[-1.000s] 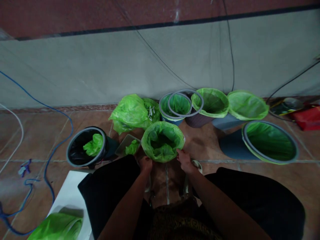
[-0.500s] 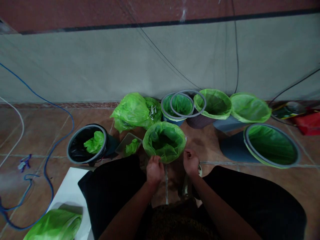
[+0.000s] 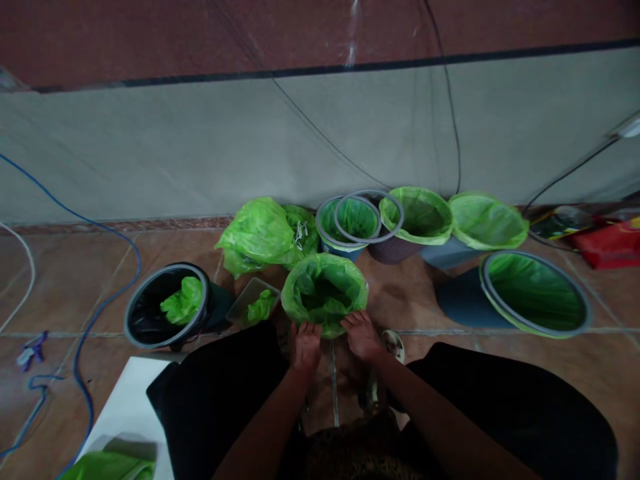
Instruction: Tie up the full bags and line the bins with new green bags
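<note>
A green trash bag [image 3: 291,283] lines a small bin right in front of me, its edge folded outward over the rim. At the bag's near left edge, my left hand [image 3: 306,347] has its fingers bent over the folded plastic. My right hand [image 3: 362,335] grips the near right edge, fingers over the rim and thumb hidden. The bin's own wall is covered by the bag. Just left of it sits a clear plastic tub [image 3: 240,312] with a crumpled piece of green bag [image 3: 261,305] inside.
Lined bins stand along the wall, including a grey one [image 3: 450,252] and a blue one [image 3: 457,301]. A loose grey ring [image 3: 401,217] lies across two bins. Full green bags [image 3: 257,233] rest behind. Leftward are a black-lined bin [image 3: 150,310], a blue cable [image 3: 100,310] and a white board [image 3: 127,400].
My right hand has moved left from beside the bin onto the bag's edge. My left hand stays at the near left edge. The view has shifted slightly.
</note>
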Motion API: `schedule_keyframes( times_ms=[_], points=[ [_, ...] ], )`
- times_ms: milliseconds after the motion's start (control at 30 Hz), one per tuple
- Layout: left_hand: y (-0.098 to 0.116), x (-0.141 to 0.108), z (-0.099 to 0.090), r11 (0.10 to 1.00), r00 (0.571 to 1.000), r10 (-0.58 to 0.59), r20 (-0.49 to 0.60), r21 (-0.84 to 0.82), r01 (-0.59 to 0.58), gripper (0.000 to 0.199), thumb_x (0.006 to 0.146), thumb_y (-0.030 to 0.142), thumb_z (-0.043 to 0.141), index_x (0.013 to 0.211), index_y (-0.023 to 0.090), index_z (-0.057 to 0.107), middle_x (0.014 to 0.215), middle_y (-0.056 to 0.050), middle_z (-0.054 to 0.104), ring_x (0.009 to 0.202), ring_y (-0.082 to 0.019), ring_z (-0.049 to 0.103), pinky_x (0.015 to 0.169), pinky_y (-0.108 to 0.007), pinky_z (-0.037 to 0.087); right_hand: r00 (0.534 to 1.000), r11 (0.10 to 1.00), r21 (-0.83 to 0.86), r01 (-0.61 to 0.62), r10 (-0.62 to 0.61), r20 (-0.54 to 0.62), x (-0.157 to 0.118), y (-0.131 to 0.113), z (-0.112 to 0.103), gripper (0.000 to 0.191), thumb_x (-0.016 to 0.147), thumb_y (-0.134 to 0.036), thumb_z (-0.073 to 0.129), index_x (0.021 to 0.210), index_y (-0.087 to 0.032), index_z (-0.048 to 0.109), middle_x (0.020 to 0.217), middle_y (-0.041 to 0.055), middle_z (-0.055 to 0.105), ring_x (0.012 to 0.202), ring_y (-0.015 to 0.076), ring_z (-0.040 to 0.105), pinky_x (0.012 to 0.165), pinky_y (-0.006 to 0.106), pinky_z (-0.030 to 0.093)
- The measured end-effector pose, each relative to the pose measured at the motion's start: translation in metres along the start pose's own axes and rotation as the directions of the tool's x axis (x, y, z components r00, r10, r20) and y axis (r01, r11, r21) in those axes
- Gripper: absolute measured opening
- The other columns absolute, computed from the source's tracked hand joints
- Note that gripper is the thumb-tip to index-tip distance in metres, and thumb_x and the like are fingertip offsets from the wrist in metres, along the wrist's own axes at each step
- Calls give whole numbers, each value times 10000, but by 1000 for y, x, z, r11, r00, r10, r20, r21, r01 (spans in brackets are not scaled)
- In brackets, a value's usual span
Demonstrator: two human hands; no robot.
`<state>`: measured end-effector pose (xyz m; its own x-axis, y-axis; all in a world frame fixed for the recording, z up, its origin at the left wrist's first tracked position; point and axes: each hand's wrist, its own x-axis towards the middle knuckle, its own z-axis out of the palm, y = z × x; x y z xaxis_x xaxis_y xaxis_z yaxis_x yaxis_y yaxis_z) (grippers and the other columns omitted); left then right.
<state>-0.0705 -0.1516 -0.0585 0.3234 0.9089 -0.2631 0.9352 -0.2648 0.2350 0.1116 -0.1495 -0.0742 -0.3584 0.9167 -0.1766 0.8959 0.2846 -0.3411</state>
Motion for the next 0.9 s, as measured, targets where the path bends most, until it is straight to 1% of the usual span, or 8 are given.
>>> schedule_keyframes(
  times_ms=[133, 200, 267, 333, 400, 533, 700, 900],
  points=[
    [6, -4, -6, 999, 999, -48, 11, -3, 48, 404, 837, 67, 414, 1165, 187, 617, 1249, -98, 627, 1216, -264, 497, 1103, -544, 263, 977, 982, 181, 47, -8, -211, -4, 3, 0, 437, 715, -33, 486, 1082, -167, 683, 1133, 94, 666, 1144, 240, 520, 1067, 405, 334],
    [15, -6, -11, 998, 998, -62, -22, -14, 62, 457, 836, 110, 432, 1261, 194, 576, 1378, -111, 543, 1281, -284, 446, 1115, -567, 238, 915, 949, 315, -33, 155, -372, -1, 11, -5, 441, 727, -48, 465, 1095, -167, 676, 1147, 93, 671, 1132, 235, 541, 1025, 395, 390],
    [28, -4, -16, 999, 999, -32, -33, -34, 31, 492, 837, 154, 449, 1319, 201, 542, 1437, -117, 487, 1305, -299, 424, 1113, -566, 250, 778, 844, 487, -226, 458, -431, 8, 26, -11, 356, 796, -121, 440, 1056, -147, 682, 1087, 112, 695, 1047, 234, 600, 955, 377, 454],
    [43, 4, -19, 998, 999, 33, -25, -60, -35, 505, 841, 174, 450, 1340, 200, 527, 1450, -117, 472, 1304, -293, 431, 1103, -518, 298, 600, 665, 618, -420, 714, -360, 22, 45, -17, 346, 870, -212, 392, 1028, -113, 683, 1043, 144, 709, 964, 235, 648, 879, 354, 497],
    [58, 14, -19, 993, 996, 86, -13, -85, -87, 507, 849, 176, 440, 1350, 185, 516, 1450, -119, 470, 1297, -278, 446, 1087, -455, 347, 527, 580, 640, -503, 793, -305, 38, 61, -20, 376, 900, -259, 369, 1026, -91, 681, 1025, 169, 714, 933, 243, 669, 838, 338, 510],
    [76, 28, -12, 991, 995, 94, 18, -99, -91, 511, 850, 165, 440, 1357, 157, 500, 1439, -141, 478, 1279, -291, 479, 1066, -445, 387, 585, 588, 606, -535, 776, -236, 62, 71, -17, 339, 905, -282, 421, 1071, -125, 672, 1013, 122, 727, 948, 212, 678, 821, 277, 511],
    [72, 23, -7, 991, 995, 43, 91, -134, -31, 490, 858, 148, 415, 1335, 145, 527, 1423, -145, 500, 1284, -298, 485, 1085, -460, 370, 641, 592, 515, -620, 761, -102, 75, 51, -3, 364, 903, -248, 484, 1224, -103, 577, 1090, 161, 696, 1011, 239, 668, 866, 307, 486],
    [56, 18, -4, 991, 996, -1, 92, -134, 13, 510, 825, 163, 467, 1330, 147, 536, 1431, -133, 494, 1304, -284, 466, 1103, -435, 352, 597, 524, 426, -738, 801, 51, 78, 43, -1, 323, 911, -196, 438, 1195, -85, 545, 941, 172, 710, 929, 260, 694, 807, 339, 497]
  ],
)
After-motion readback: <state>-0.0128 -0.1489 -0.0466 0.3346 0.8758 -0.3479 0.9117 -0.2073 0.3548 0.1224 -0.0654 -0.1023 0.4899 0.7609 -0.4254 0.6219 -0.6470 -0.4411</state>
